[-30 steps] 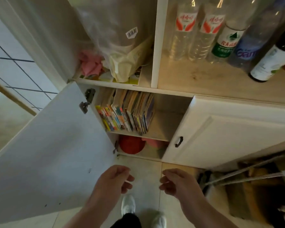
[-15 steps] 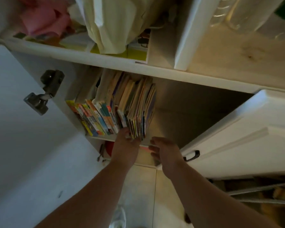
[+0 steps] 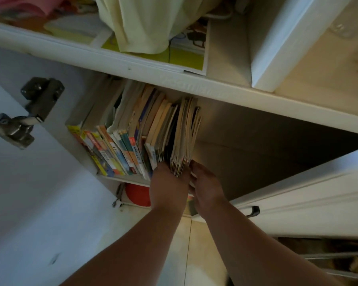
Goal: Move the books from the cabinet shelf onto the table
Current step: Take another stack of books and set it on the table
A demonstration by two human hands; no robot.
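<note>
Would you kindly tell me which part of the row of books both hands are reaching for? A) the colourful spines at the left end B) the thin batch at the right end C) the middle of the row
B: the left hand and right hand flank the thin batch at the row's right end.

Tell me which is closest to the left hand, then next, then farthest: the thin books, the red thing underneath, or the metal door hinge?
From the left hand:
1. Thin books, touching it, just above.
2. Red thing, lower shelf, to its left.
3. Door hinge, far left on the open door.
</note>
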